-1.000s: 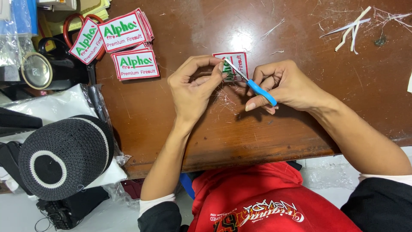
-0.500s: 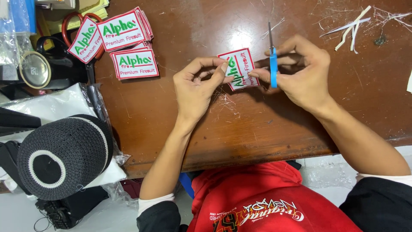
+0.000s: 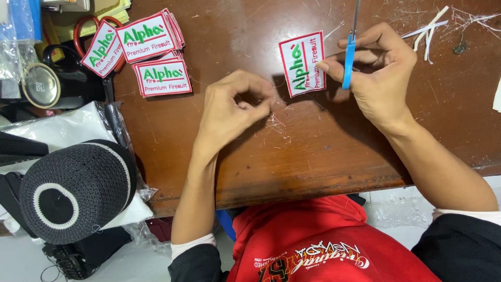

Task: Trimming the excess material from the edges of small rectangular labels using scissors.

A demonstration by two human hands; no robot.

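My right hand [image 3: 380,78] grips a small blue-handled thread snip [image 3: 348,58], blade pointing away from me, and its fingertips also pinch the right edge of a white embroidered patch [image 3: 301,63] with a red border and green lettering. My left hand [image 3: 232,110] rests on the brown wooden table [image 3: 313,151] just left of the patch, fingers curled together, pinching at loose thread bits [image 3: 274,121]. Whether a thread is between the fingers I cannot tell.
A pile of matching patches [image 3: 151,52] lies at the far left of the table. Red-handled scissors [image 3: 86,31] and a round tin [image 3: 40,84] sit beyond it. A black knitted cap [image 3: 73,190] lies at the left. White strips and threads [image 3: 433,26] litter the far right.
My left hand let go of the patch and drew back left. My right hand lifted the snip upright and now holds the patch alone, farther from me.
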